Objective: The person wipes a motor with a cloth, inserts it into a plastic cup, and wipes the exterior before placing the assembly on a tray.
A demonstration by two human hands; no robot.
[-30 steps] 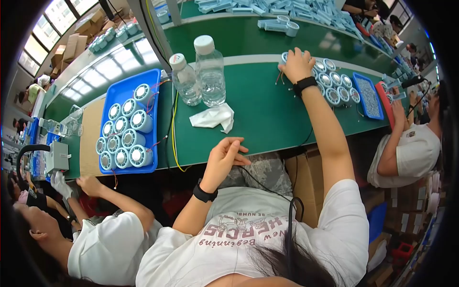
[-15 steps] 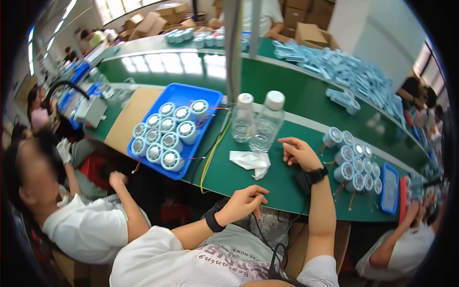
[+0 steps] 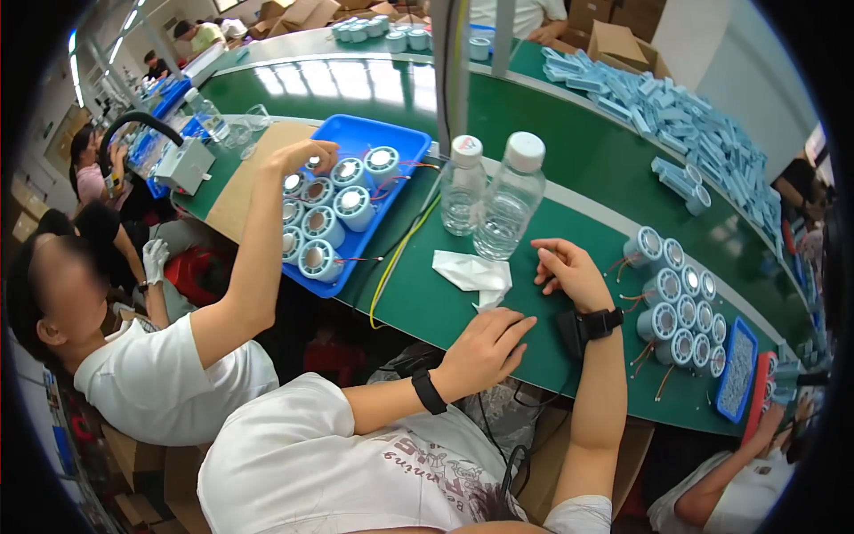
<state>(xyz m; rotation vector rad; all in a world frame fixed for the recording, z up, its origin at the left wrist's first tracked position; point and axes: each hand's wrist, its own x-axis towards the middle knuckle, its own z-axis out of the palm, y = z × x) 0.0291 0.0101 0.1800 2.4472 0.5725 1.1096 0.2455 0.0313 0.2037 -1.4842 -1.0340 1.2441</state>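
My left hand (image 3: 485,351) lies at the table's front edge with its fingers stretched out and nothing in it. Just beyond its fingertips is a crumpled white tissue (image 3: 464,270). My right hand (image 3: 569,274) rests on the green table, fingers loosely bent and apart, holding nothing. Behind the tissue stand a smaller clear plastic bottle (image 3: 463,191) and a larger one (image 3: 509,209), both with white caps and water inside. To the right of my right hand is a group of light-blue cylindrical motor-like parts (image 3: 673,294) with thin coloured wires.
At left, a co-worker's hand (image 3: 307,156) reaches over a blue tray (image 3: 405,147) of similar cylinders. A yellow cable (image 3: 391,276) crosses the table beside a post (image 3: 452,80). A small blue tray (image 3: 737,372) sits far right. Light-blue plastic pieces (image 3: 658,102) are heaped behind the green belt.
The co-worker's arm has swung up, bringing a hand over the blue tray. My left hand has moved slightly right and flattened toward the table edge. The whole view has shifted a little.
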